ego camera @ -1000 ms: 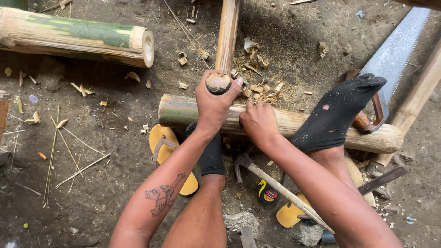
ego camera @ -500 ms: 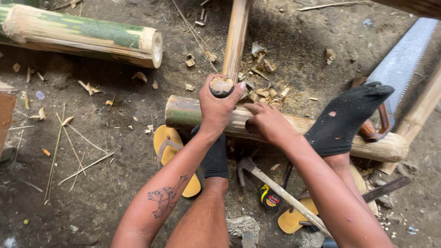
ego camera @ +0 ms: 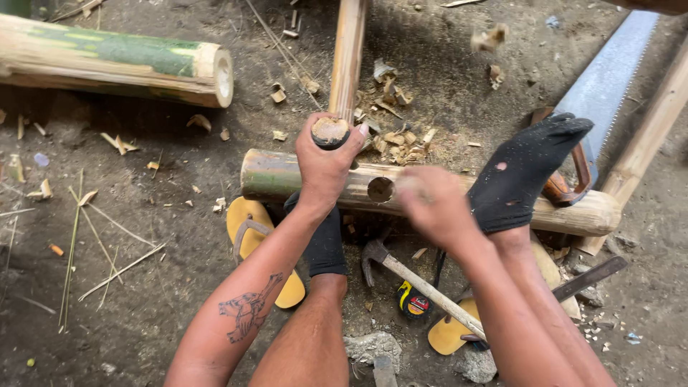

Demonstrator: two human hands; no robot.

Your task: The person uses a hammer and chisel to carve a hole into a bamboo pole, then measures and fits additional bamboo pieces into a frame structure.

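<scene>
My left hand (ego camera: pixel 326 168) is shut around the cut end of a thin bamboo pole (ego camera: pixel 347 57) that runs away from me. That end rests on top of a thicker bamboo piece (ego camera: pixel 269 175) lying crosswise on the dirt. A round hole (ego camera: pixel 380 189) shows in the thick piece just right of my left hand. My right hand (ego camera: pixel 433 208) is motion-blurred in front of the thick bamboo, right of the hole; its fingers look curled. My feet in black socks (ego camera: pixel 527 172) (ego camera: pixel 326 244) press against the thick bamboo.
A hammer (ego camera: pixel 423 287) and a small tape measure (ego camera: pixel 414 301) lie between my legs, by yellow sandals (ego camera: pixel 251 229). A handsaw (ego camera: pixel 609 79) lies at the upper right beside another pole (ego camera: pixel 656 129). A large green bamboo section (ego camera: pixel 115 61) lies upper left. Chips (ego camera: pixel 394 136) litter the ground.
My right hand has come off the thick bamboo and swung to the right, uncovering the round hole. Chips fly at the upper right. My left hand keeps its grip on the thin pole.
</scene>
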